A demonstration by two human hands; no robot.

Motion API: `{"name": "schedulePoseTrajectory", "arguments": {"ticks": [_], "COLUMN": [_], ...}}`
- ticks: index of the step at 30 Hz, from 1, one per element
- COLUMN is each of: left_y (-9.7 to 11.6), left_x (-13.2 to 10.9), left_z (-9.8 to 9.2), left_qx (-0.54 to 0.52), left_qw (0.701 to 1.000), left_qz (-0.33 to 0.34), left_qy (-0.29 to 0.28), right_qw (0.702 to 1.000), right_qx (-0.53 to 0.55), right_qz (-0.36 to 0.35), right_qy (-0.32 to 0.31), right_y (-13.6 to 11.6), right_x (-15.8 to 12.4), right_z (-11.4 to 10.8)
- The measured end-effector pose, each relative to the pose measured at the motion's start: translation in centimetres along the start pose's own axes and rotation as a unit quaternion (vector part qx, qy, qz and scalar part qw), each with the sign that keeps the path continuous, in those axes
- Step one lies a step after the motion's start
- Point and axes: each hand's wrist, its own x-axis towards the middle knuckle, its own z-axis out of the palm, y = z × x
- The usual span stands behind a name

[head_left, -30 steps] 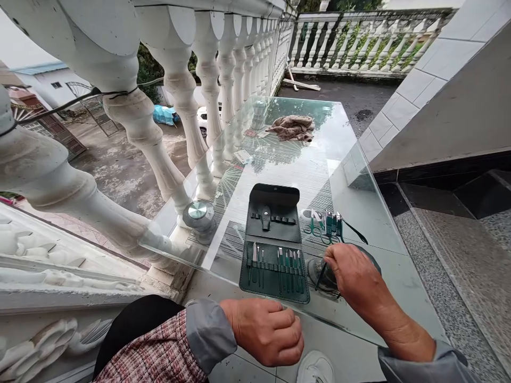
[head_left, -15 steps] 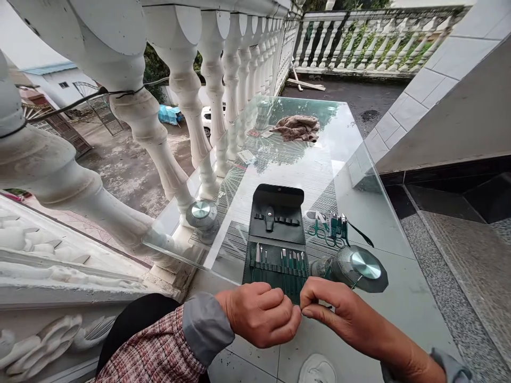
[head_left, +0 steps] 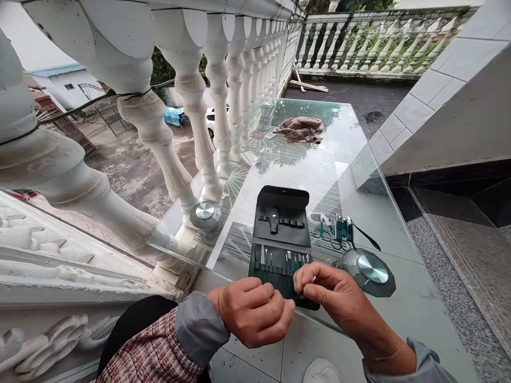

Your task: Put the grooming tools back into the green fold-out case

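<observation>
My left hand [head_left: 257, 313] is closed in front of the case, fingers curled in, and what they hold, if anything, is hidden. To its right, my right hand [head_left: 339, 298] pinches a thin manicure tool [head_left: 299, 296], dark green, mostly covered by the fingers. Behind both hands an open black manicure case [head_left: 281, 242] lies on the glass table, its front edge partly hidden by them. Several slim metal tools with green handles sit in its elastic loops. Upper loops in the case hold no tools.
Green-handled scissors [head_left: 325, 229] and nail clippers [head_left: 344, 230] lie right of the case on the glass table [head_left: 383, 213]. A crumpled brown cloth [head_left: 300, 130] and a small white packet [head_left: 249, 157] are farther back. White balusters [head_left: 154, 122] line the left.
My right hand has moved up and away from the left, over the case's front right corner, with the tool in its pinch. My left hand has shifted slightly left.
</observation>
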Motion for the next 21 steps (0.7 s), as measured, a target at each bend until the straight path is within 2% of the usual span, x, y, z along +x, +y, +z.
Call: {"name": "schedulePoseTrajectory", "arguments": {"ticks": [6,8,14,21], "left_y": [0.3,0.4,0.8,1.4], "left_x": [-0.5,-0.6,-0.9,-1.1], "left_z": [0.4,0.5,1.1,1.8], "left_qx": [-0.011,-0.019,-0.022,-0.027], "left_qw": [1.0,0.999,0.994,0.992], "left_qz": [0.013,0.034,0.072,0.071], "left_qy": [-0.017,-0.033,-0.079,-0.105], "right_qw": [0.983,0.977,0.965,0.966], "right_qx": [0.043,0.039,-0.003,-0.067], "right_qz": [0.009,0.006,-0.012,-0.009], "right_qy": [0.178,0.212,0.264,0.249], "right_y": [-0.8,-1.1,-1.2,-0.6], "right_x": [2.0,2.6,4.1,5.7], "right_z": [1.0,0.8,0.4,1.5]}}
